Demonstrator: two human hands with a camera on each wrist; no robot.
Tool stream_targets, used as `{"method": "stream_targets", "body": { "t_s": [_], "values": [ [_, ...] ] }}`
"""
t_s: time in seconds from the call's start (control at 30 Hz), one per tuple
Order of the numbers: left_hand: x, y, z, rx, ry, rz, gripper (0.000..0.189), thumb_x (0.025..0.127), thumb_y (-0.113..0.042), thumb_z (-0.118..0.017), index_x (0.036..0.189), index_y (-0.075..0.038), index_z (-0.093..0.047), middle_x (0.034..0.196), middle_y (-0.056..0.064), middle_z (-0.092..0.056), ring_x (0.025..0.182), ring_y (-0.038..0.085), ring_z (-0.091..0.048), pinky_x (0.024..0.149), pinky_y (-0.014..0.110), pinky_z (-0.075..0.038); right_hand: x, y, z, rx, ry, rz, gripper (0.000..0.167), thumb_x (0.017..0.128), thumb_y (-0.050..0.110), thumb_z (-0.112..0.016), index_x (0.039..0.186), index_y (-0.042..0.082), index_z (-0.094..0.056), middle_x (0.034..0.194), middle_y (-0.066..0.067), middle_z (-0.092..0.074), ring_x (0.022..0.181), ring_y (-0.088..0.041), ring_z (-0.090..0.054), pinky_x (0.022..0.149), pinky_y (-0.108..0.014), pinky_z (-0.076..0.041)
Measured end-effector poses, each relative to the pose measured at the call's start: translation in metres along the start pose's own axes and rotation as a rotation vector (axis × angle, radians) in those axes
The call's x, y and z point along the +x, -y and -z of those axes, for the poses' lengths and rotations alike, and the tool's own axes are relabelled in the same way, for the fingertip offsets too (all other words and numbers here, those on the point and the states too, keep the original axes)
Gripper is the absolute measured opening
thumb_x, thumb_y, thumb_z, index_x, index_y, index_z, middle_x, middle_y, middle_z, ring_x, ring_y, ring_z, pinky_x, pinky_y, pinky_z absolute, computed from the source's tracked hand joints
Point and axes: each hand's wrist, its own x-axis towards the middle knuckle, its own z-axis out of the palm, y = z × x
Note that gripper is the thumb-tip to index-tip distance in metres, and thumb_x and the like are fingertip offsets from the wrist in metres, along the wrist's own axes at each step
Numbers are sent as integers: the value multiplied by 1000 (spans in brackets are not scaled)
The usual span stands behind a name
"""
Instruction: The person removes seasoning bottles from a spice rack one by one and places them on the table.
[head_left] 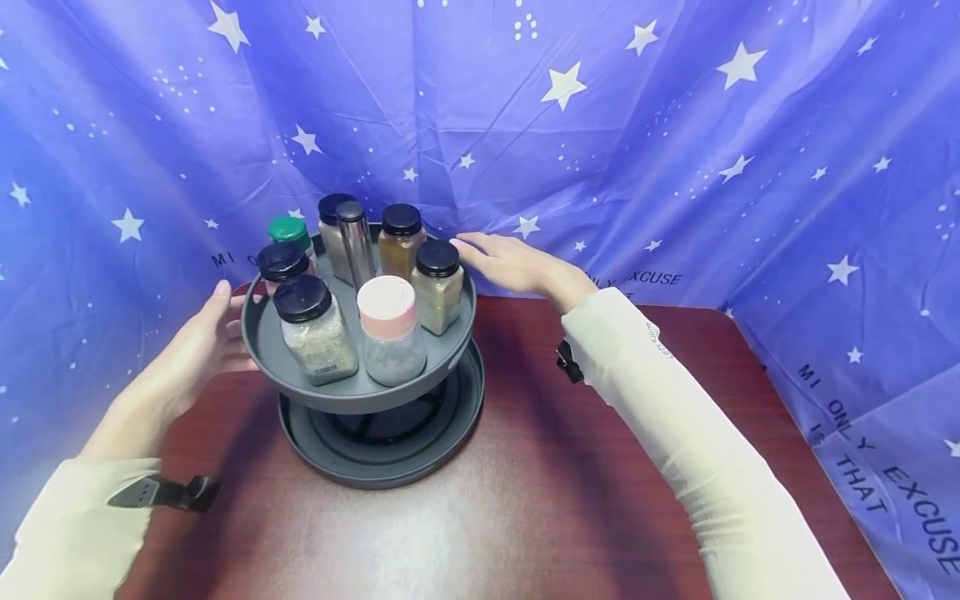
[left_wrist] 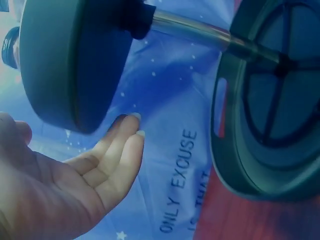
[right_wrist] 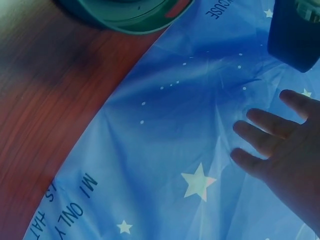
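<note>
A grey two-tier turntable rack (head_left: 360, 403) stands on the table, its upper tray loaded with several jars. My left hand (head_left: 197, 342) is beside the tray's left edge, thumb up and fingers loosely extended; in the left wrist view the left hand (left_wrist: 95, 180) lies below the upper tray (left_wrist: 55, 65). Near the tray's right rim, my right hand (head_left: 510, 260) reaches out with straight fingers, by a black-lidded square jar (head_left: 437, 292). In the right wrist view the right hand (right_wrist: 280, 140) is spread and holds nothing. A pink-lidded jar (head_left: 390, 333) sits at the tray's front.
On the upper tray also stand a green-lidded jar (head_left: 291, 233), a slim metallic cylinder (head_left: 356, 246) and other black-lidded jars, one with pale flakes (head_left: 318, 333). The lower tray (head_left: 382, 458) rests on the red-brown table (head_left: 480, 533). A blue star-patterned cloth (head_left: 480, 108) hangs behind.
</note>
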Motion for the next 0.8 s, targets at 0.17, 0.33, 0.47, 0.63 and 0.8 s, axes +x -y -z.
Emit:
{"method": "stream_targets", "body": {
  "t_s": [0.17, 0.33, 0.47, 0.63, 0.8],
  "values": [
    [6, -15, -10, 71, 0, 67, 51, 101, -63, -5, 119, -34, -42, 98, -26, -64, 91, -3, -65, 79, 25, -53, 0, 6, -1, 40, 10, -5, 63, 102, 62, -21, 154, 29, -32, 160, 5, -34, 150, -19, -27, 122, -40, -24],
    [11, -32, -20, 111, -26, 167, 55, 101, -62, -6, 108, -29, -49, 85, -20, -67, 83, 1, -67, 77, 29, -55, 2, 10, 1, 63, 21, -18, 70, 100, 67, -16, 153, 25, -35, 159, 3, -35, 150, -18, -27, 122, -38, -24],
    [16, -41, -29, 172, -90, 174, 54, 104, -56, -9, 108, -21, -51, 78, -19, -64, 75, 2, -65, 72, 31, -57, 1, 10, 1, 65, 39, -30, 70, 100, 67, -14, 151, 25, -38, 159, 3, -37, 150, -18, -29, 122, -38, -25],
    [16, -39, -34, 249, -163, 146, 60, 105, -50, -9, 124, -6, -45, 83, -15, -60, 72, 2, -64, 69, 33, -58, 3, 11, 1, 48, 36, -17, 70, 100, 66, -14, 150, 25, -40, 158, 3, -39, 149, -19, -31, 121, -38, -26],
    [13, -37, -34, 338, -258, 127, 68, 103, -55, -10, 133, -4, -45, 118, 12, -55, 86, 7, -60, 71, 30, -55, 5, 19, 5, 39, 28, 25, 68, 101, 65, -18, 149, 25, -41, 156, 4, -41, 148, -18, -33, 120, -37, -28]
  ]
}}
